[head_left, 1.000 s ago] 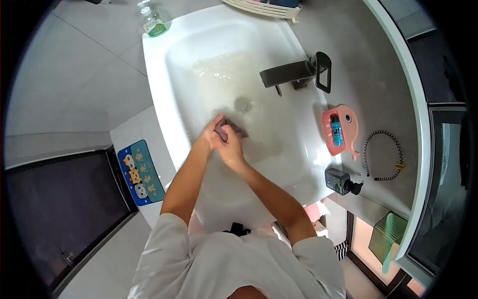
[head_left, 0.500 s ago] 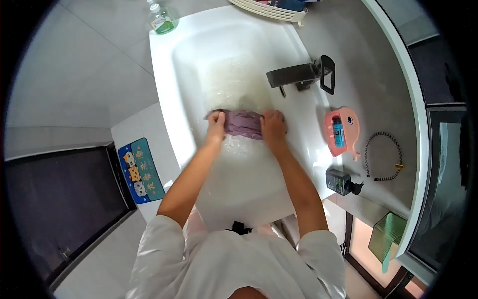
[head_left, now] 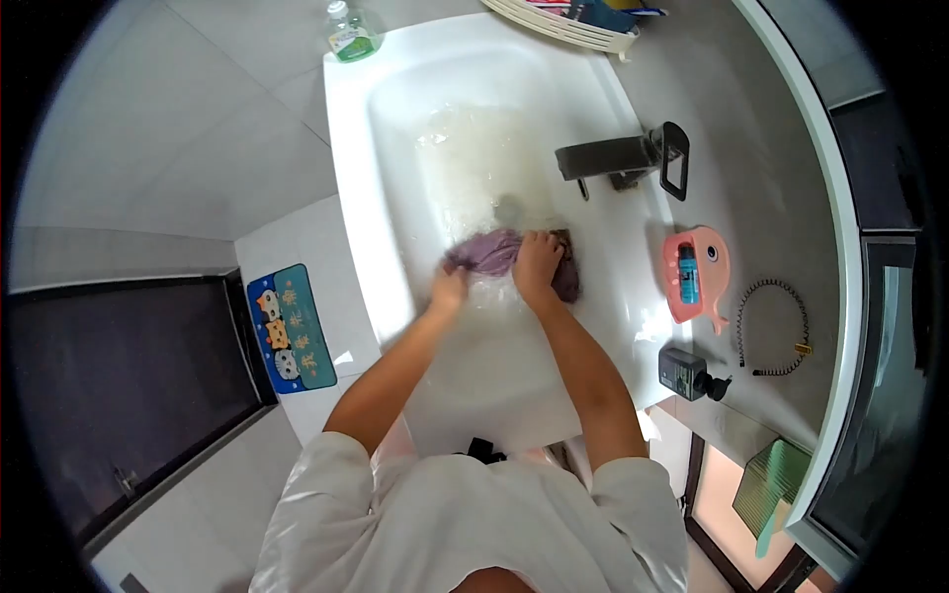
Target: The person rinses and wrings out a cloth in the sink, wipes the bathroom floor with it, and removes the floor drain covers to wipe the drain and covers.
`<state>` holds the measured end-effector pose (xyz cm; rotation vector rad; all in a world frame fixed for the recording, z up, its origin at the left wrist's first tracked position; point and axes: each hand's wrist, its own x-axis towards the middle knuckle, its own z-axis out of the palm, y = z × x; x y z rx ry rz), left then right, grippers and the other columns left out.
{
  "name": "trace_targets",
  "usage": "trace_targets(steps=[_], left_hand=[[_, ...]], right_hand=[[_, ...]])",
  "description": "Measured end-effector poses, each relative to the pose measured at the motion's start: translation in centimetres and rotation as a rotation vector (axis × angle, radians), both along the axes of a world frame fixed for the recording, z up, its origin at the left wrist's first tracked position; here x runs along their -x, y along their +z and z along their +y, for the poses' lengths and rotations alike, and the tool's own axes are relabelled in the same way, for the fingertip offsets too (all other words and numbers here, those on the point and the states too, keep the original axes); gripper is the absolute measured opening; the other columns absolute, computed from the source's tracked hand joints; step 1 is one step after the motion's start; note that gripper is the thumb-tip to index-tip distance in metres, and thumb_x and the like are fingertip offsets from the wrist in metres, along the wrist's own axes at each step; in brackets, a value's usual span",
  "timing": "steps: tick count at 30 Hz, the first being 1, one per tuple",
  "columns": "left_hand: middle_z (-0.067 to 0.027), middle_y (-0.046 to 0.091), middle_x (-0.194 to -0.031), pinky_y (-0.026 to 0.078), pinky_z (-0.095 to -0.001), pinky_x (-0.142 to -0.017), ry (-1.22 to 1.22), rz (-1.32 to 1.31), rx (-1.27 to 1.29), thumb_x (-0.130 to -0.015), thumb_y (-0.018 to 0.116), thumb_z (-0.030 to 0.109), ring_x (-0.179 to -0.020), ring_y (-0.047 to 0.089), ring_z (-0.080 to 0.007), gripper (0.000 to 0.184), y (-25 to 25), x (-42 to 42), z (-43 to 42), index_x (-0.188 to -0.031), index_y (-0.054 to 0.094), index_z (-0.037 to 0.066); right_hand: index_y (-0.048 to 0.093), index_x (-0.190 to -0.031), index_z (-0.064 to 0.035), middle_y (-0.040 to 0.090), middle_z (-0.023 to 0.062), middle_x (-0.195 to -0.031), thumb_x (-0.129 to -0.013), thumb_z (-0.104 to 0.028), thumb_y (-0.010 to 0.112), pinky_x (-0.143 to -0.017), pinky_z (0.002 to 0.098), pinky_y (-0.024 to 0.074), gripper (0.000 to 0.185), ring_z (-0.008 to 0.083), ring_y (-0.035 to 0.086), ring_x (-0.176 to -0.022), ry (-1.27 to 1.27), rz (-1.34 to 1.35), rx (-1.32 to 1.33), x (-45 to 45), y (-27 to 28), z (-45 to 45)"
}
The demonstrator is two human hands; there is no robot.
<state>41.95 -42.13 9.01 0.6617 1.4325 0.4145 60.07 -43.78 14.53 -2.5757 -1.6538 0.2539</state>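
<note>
A wet purple cloth point(head_left: 488, 253) lies stretched sideways in the water of the white sink point(head_left: 354, 212). My left hand point(head_left: 450, 286) is at the cloth's left end, its fingers closed on the edge and slightly blurred. Over the cloth's right part, my right hand point(head_left: 537, 263) grips it with bent fingers. A darker bunched end of the cloth hangs out to the right of my right hand. The drain point(head_left: 509, 208) shows just above the cloth, under cloudy water.
A black faucet point(head_left: 605, 158) reaches over the sink from the right. Beside it are a pink whale-shaped holder point(head_left: 713, 272), a dark pump bottle point(head_left: 682, 374) and a coiled headband point(head_left: 774, 284). A green soap bottle point(head_left: 351, 41) and a cream basket point(head_left: 573, 32) stand at the far edge.
The cloth went from bunched between my hands to stretched out between them. Its right end now extends beyond my right hand. The whole view has shifted slightly.
</note>
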Motion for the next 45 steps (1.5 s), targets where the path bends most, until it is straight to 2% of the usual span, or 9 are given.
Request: trace_targets(steps=[3, 10, 14, 20, 23, 28, 32, 40, 45], left_hand=[[-0.0132, 0.065, -0.092, 0.055, -0.0385, -0.076, 0.106, -0.436, 0.437, -0.103, 0.036, 0.050, -0.086, 0.065, -0.0275, 0.051, 12.0, -2.7, 0.3, -0.107, 0.057, 0.004], [-0.0119, 0.064, -0.108, 0.055, -0.0438, -0.082, 0.023, -0.869, 0.153, -0.103, 0.040, 0.043, -0.098, 0.064, -0.0259, 0.042, -2.1, -3.3, 3.5, -0.119, 0.057, 0.008], [-0.0054, 0.065, -0.105, 0.055, -0.0343, -0.075, 0.197, -0.636, 0.175, -0.100, 0.046, 0.034, -0.091, 0.063, -0.0171, 0.029, 11.2, -5.0, -0.1, -0.112, 0.062, 0.013], [-0.0062, 0.060, -0.104, 0.055, -0.0372, -0.081, 0.258, -0.410, 0.215, -0.099, 0.048, 0.039, -0.094, 0.062, -0.0215, 0.036, 11.2, -2.9, 2.0, -0.123, 0.052, 0.012], [-0.0101, 0.052, -0.117, 0.054, -0.0451, -0.089, 0.319, -0.301, 0.233, -0.098, 0.049, 0.035, -0.107, 0.058, -0.0280, 0.048, 11.5, -2.1, 1.5, -0.139, 0.040, 0.011], [-0.0111, 0.050, -0.114, 0.055, -0.0483, -0.084, 0.202, -0.195, 0.242, -0.100, 0.047, 0.022, -0.098, 0.056, -0.0262, 0.055, 8.2, -1.9, -1.8, -0.150, 0.024, 0.015], [-0.0110, 0.051, -0.113, 0.055, -0.0500, -0.084, 0.225, -0.169, 0.239, -0.102, 0.046, 0.025, -0.099, 0.056, -0.0266, 0.053, 7.4, -2.1, -2.4, -0.149, 0.025, 0.014], [-0.0184, 0.058, -0.111, 0.055, -0.0478, -0.078, 0.203, -0.810, 0.452, -0.100, 0.053, 0.037, -0.095, 0.062, -0.0334, 0.040, 3.7, -1.7, 1.8, -0.128, 0.042, 0.011], [-0.0090, 0.063, -0.096, 0.054, -0.0369, -0.068, 0.087, -0.553, 0.364, -0.098, 0.057, 0.040, -0.080, 0.063, -0.0255, 0.029, 7.1, -2.5, 4.2, -0.105, 0.057, 0.012]], right_hand=[[0.059, -0.105, -0.0033, 0.067, 0.0176, -0.101, -0.077, -0.013, 0.067, -0.091, 0.0483, 0.0423, 0.032, 0.0347, 0.062, -0.099, 0.230, 0.274, -0.175, 4.1, 4.4, -0.5], [0.058, -0.099, -0.0055, 0.069, 0.0180, -0.087, -0.076, -0.023, 0.075, -0.076, 0.0438, 0.0506, 0.034, 0.0387, 0.066, -0.085, -0.128, 1.079, -0.325, 9.3, 9.4, -1.8], [0.062, -0.093, -0.0039, 0.070, 0.0153, -0.085, -0.081, -0.024, 0.070, -0.072, 0.0436, 0.0513, 0.025, 0.0346, 0.067, -0.079, -0.256, 0.774, -0.308, 5.3, 8.4, 2.1], [0.061, -0.103, -0.0009, 0.069, 0.0179, -0.098, -0.089, -0.018, 0.065, -0.075, 0.0448, 0.0513, 0.023, 0.0346, 0.066, -0.086, -0.260, 1.037, -0.444, -2.7, 0.6, 2.7], [0.055, -0.112, -0.0026, 0.066, 0.0170, -0.104, -0.089, -0.017, 0.066, -0.076, 0.0430, 0.0525, 0.029, 0.0339, 0.065, -0.091, -0.390, 0.424, -0.381, -2.8, -2.5, 0.6], [0.054, -0.112, -0.0067, 0.062, 0.0163, -0.106, -0.091, -0.018, 0.058, -0.082, 0.0442, 0.0529, 0.025, 0.0340, 0.063, -0.097, 0.342, 0.100, 0.100, -0.9, 1.6, -1.5], [0.053, -0.118, -0.0018, 0.061, 0.0149, -0.110, -0.095, -0.012, 0.047, -0.081, 0.0455, 0.0537, 0.025, 0.0313, 0.063, -0.098, -0.063, -0.049, -0.040, -1.4, -1.4, -0.9], [0.056, -0.118, -0.0061, 0.058, 0.0166, -0.112, -0.095, -0.016, 0.053, -0.085, 0.0453, 0.0486, 0.025, 0.0357, 0.058, -0.103, 0.174, 0.516, -0.354, 4.9, 3.0, -2.7], [0.060, -0.100, -0.0039, 0.065, 0.0183, -0.094, -0.091, -0.027, 0.061, -0.079, 0.0475, 0.0488, 0.025, 0.0393, 0.063, -0.090, 0.157, 0.812, -0.398, 10.6, 13.1, -3.1]])
